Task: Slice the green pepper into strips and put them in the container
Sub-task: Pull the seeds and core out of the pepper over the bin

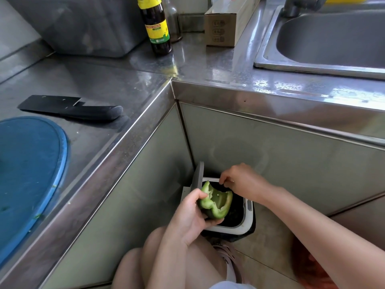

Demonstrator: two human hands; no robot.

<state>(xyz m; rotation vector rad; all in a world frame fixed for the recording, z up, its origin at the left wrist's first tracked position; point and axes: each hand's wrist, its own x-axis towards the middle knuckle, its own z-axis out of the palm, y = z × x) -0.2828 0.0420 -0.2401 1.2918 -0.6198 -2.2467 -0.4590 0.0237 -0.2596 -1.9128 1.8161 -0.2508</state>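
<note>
My left hand (188, 215) grips a hollowed green pepper half (216, 202), cut side up, over an open floor bin (246, 220) in the cabinet corner. My right hand (241, 180) hovers just above the bin's far rim with fingers curled; whether it pinches a small scrap I cannot tell. A black cleaver (70, 108) lies flat on the steel counter at the left, next to a blue round cutting board (29, 172). The strips' container is not in view.
A dark sauce bottle (157, 28), a glass bottle (173, 19) and a cardboard box (224, 28) stand at the back of the counter. A steel sink (325, 38) fills the upper right. A grey tub (87, 24) sits back left. My knees are below.
</note>
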